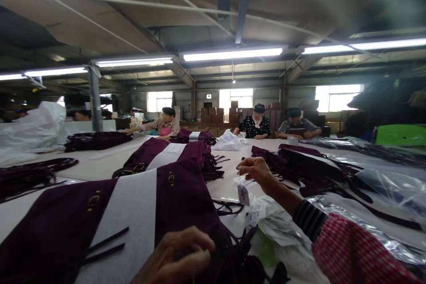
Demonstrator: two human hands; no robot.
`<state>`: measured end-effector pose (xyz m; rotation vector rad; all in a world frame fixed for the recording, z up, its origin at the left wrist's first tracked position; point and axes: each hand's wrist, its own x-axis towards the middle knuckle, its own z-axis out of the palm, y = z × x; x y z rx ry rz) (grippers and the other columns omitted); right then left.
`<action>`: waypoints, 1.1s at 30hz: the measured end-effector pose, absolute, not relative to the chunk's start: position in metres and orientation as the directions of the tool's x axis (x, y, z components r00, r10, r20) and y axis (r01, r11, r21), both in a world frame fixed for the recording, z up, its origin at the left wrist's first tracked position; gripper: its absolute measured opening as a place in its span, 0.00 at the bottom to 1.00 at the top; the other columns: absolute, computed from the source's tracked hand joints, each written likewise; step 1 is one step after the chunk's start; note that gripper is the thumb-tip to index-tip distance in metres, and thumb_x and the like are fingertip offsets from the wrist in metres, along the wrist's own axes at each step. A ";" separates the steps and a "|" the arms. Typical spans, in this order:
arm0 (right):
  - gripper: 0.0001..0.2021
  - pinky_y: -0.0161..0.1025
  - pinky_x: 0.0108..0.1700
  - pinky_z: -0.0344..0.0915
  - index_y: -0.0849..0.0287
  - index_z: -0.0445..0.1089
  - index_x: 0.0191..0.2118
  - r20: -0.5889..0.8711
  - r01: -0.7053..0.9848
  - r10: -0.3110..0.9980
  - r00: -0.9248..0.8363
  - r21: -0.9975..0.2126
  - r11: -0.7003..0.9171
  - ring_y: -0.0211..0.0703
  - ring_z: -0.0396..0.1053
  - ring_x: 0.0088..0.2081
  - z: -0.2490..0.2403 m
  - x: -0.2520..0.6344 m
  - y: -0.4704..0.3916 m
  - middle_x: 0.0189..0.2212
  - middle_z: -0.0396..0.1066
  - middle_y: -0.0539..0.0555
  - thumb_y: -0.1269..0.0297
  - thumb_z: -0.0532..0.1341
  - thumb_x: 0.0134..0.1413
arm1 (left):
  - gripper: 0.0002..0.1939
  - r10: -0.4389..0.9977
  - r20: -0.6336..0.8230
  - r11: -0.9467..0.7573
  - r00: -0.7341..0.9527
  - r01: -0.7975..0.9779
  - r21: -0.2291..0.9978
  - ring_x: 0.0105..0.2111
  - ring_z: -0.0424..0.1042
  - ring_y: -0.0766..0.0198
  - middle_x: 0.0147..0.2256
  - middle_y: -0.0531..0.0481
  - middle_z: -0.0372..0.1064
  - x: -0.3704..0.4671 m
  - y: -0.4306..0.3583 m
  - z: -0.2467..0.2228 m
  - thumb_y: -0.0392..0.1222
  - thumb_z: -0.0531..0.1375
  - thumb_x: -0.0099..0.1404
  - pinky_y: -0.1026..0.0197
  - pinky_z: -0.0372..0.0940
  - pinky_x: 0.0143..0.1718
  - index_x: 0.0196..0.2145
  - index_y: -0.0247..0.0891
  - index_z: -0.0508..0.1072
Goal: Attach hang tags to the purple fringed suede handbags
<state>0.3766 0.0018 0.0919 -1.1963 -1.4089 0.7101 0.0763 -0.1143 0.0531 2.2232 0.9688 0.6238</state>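
Observation:
My right hand is raised over the table, thumb and fingers pinched together; whatever is between the fingertips is too small to make out. Just below it is a small pale tag; I cannot tell whether it hangs from the fingers. At the bottom edge, my left hand has its fingers curled toward the thumb, and what they hold, if anything, is hidden. It is over the nearest dark purple bag, which has small brass buckles and dark straps. A wide white paper band crosses the purple fabric.
More purple bags are stacked farther back, others to the right. White papers and labels lie beside clear plastic bags. Several co-workers sit across the white table. A white plastic bundle lies mid-table.

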 end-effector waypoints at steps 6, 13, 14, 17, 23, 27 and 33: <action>0.06 0.33 0.24 0.62 0.63 0.77 0.25 0.382 0.252 0.922 -0.070 -0.887 0.386 0.36 0.66 0.22 0.105 0.322 -0.067 0.21 0.74 0.53 0.66 0.66 0.40 | 0.26 0.894 0.233 -0.384 0.382 0.387 0.838 0.31 0.71 0.59 0.32 0.50 0.75 0.118 -0.111 0.095 0.56 0.66 0.58 0.61 0.60 0.32 0.48 0.35 0.75; 0.06 0.35 0.25 0.61 0.62 0.78 0.27 0.402 0.278 0.910 -0.105 -0.866 0.415 0.38 0.65 0.22 0.098 0.299 -0.109 0.21 0.73 0.51 0.66 0.65 0.42 | 0.16 0.854 0.373 -0.521 0.363 0.618 0.589 0.25 0.68 0.64 0.23 0.51 0.71 0.128 -0.124 0.106 0.47 0.58 0.65 0.63 0.54 0.27 0.24 0.36 0.75; 0.06 0.35 0.25 0.60 0.62 0.78 0.27 0.391 0.268 0.914 -0.109 -0.874 0.405 0.37 0.64 0.22 0.097 0.300 -0.112 0.20 0.72 0.51 0.66 0.65 0.42 | 0.17 0.847 0.364 -0.531 0.387 0.593 0.605 0.25 0.68 0.65 0.22 0.51 0.70 0.124 -0.126 0.106 0.46 0.56 0.66 0.63 0.54 0.27 0.24 0.36 0.75; 0.05 0.36 0.29 0.61 0.63 0.77 0.25 0.358 0.215 0.914 -0.192 -0.893 0.395 0.39 0.67 0.27 0.097 0.307 -0.119 0.24 0.74 0.53 0.65 0.67 0.42 | 0.17 0.842 0.299 -0.516 0.450 0.508 0.690 0.22 0.66 0.67 0.22 0.52 0.70 0.112 -0.128 0.109 0.48 0.56 0.67 0.65 0.55 0.25 0.25 0.35 0.75; 0.19 0.35 0.35 0.65 0.57 0.73 0.48 0.286 -0.061 0.851 -0.440 -0.955 0.289 0.43 0.72 0.41 0.097 0.303 -0.135 0.42 0.77 0.53 0.69 0.66 0.47 | 0.17 0.781 0.326 -0.612 0.532 0.551 0.567 0.22 0.62 0.70 0.20 0.57 0.64 0.106 -0.133 0.137 0.48 0.59 0.66 0.66 0.51 0.24 0.24 0.35 0.75; 0.09 0.32 0.26 0.58 0.62 0.73 0.35 0.227 -0.098 0.864 -0.449 -0.974 0.205 0.35 0.66 0.25 0.089 0.293 -0.144 0.26 0.73 0.50 0.61 0.66 0.54 | 0.15 0.766 0.324 -0.643 0.555 0.654 0.399 0.23 0.62 0.70 0.20 0.57 0.62 0.103 -0.141 0.150 0.43 0.59 0.66 0.66 0.50 0.25 0.24 0.35 0.74; 0.15 0.31 0.21 0.46 0.63 0.74 0.30 0.166 0.008 0.901 -0.402 -0.983 0.184 0.29 0.55 0.19 0.074 0.298 -0.145 0.19 0.67 0.47 0.54 0.69 0.52 | 0.15 0.796 0.134 -0.534 0.591 0.580 0.615 0.24 0.62 0.70 0.22 0.57 0.65 0.089 -0.147 0.129 0.48 0.57 0.68 0.67 0.52 0.24 0.29 0.36 0.75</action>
